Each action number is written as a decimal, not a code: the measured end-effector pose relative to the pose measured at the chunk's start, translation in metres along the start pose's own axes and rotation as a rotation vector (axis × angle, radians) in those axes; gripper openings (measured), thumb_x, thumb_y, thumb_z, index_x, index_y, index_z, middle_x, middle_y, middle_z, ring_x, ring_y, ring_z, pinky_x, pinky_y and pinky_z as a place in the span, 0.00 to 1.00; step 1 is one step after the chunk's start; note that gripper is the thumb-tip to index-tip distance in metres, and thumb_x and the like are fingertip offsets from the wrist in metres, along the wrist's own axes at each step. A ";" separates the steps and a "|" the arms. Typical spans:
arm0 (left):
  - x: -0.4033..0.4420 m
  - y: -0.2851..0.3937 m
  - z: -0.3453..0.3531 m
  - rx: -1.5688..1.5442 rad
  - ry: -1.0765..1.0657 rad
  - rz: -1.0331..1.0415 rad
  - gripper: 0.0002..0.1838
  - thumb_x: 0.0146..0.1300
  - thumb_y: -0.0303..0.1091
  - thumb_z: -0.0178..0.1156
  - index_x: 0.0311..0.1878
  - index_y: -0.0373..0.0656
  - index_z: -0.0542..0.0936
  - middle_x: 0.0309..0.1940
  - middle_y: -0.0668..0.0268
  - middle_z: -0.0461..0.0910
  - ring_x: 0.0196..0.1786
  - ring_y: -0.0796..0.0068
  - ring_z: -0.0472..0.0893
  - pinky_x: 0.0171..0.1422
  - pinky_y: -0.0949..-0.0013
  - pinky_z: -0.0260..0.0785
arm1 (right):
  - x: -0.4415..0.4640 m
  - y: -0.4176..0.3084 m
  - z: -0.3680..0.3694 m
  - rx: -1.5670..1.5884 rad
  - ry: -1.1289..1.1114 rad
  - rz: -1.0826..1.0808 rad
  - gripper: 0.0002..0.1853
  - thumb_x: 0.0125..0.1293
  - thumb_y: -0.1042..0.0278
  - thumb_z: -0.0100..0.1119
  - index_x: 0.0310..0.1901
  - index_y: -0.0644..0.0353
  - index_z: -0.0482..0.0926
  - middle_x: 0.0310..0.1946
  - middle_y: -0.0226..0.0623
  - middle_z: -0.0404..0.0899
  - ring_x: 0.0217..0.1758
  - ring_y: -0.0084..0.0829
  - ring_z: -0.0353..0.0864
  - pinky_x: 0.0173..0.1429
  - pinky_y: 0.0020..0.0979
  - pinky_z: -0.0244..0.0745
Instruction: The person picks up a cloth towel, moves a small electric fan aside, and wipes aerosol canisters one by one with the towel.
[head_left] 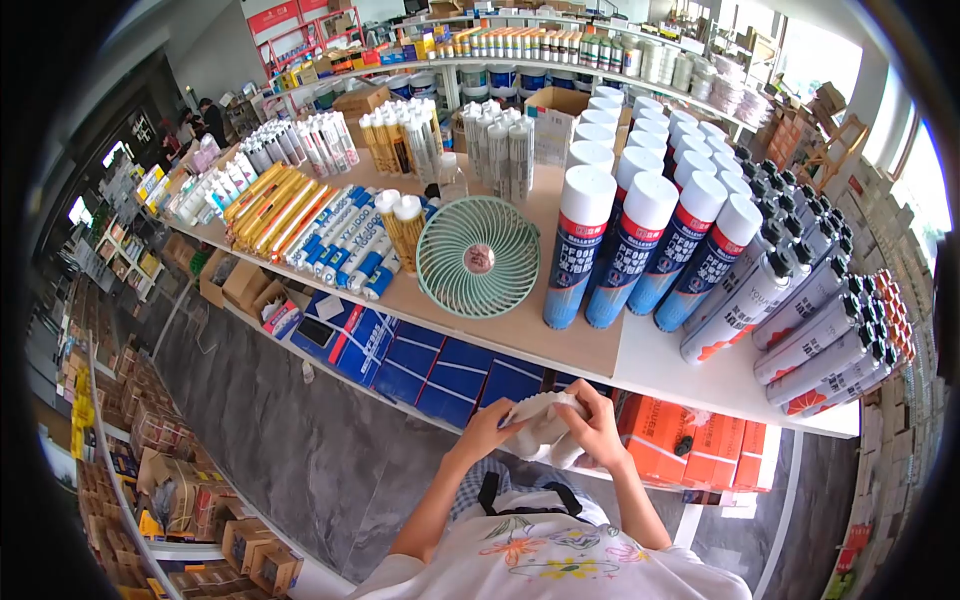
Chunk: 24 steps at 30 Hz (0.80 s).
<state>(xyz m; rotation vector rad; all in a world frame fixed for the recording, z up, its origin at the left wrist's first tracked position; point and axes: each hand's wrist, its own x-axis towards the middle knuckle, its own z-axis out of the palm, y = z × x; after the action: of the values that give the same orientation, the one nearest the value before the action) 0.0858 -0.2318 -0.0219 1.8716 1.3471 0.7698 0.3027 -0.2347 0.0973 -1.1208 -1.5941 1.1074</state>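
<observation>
In front of my body, at the table's front edge, both hands hold a white glove-like cloth (543, 428) with a ruffled upper edge. The fingers of my left hand (487, 428) are closed on its left side. On its right side, my right hand (597, 428) pinches the fabric near the top. The cloth hangs bunched between them, and its exact shape is partly hidden by my fingers. Just beyond, on the table, stands a green round fan (478, 258). White-capped blue spray cans (627, 250) stand upright to its right.
The table (450, 330) also carries black-capped cans (742, 305), blue-and-white tubes (345, 240) and yellow tubes (275, 210). Blue boxes (455, 380) and orange boxes (690, 440) sit on the shelf below. Cardboard boxes (250, 545) line the left side; stocked shelves stand behind.
</observation>
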 end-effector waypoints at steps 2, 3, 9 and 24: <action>-0.001 -0.011 0.003 -0.041 0.017 0.020 0.13 0.64 0.37 0.67 0.45 0.40 0.80 0.37 0.59 0.80 0.41 0.53 0.82 0.43 0.62 0.73 | 0.006 -0.006 -0.006 0.026 -0.005 0.003 0.07 0.64 0.74 0.62 0.38 0.65 0.74 0.22 0.34 0.71 0.25 0.18 0.64 0.30 0.25 0.64; -0.001 -0.012 -0.002 0.009 0.015 0.008 0.12 0.64 0.36 0.67 0.44 0.39 0.80 0.37 0.59 0.80 0.41 0.53 0.82 0.43 0.63 0.73 | 0.009 -0.010 -0.006 0.030 -0.009 0.008 0.07 0.64 0.73 0.62 0.37 0.66 0.74 0.22 0.35 0.72 0.25 0.19 0.65 0.30 0.26 0.65; -0.011 -0.051 -0.026 -0.035 0.173 0.046 0.08 0.62 0.30 0.68 0.42 0.37 0.85 0.37 0.61 0.83 0.37 0.62 0.83 0.40 0.64 0.73 | 0.020 -0.030 -0.022 -0.096 -0.148 0.006 0.05 0.65 0.73 0.60 0.37 0.64 0.77 0.26 0.35 0.80 0.27 0.21 0.75 0.35 0.26 0.70; 0.008 -0.033 -0.100 -0.159 0.334 0.028 0.07 0.66 0.26 0.66 0.46 0.37 0.84 0.34 0.63 0.85 0.34 0.79 0.82 0.38 0.73 0.73 | 0.032 0.020 -0.061 0.112 0.505 -0.054 0.07 0.64 0.80 0.61 0.33 0.62 0.71 0.22 0.19 0.64 0.26 0.10 0.57 0.28 0.21 0.49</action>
<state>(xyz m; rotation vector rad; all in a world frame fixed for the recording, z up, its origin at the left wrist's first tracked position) -0.0092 -0.1973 0.0103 1.6913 1.4134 1.2102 0.3579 -0.1893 0.0969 -1.1629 -1.1459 0.7862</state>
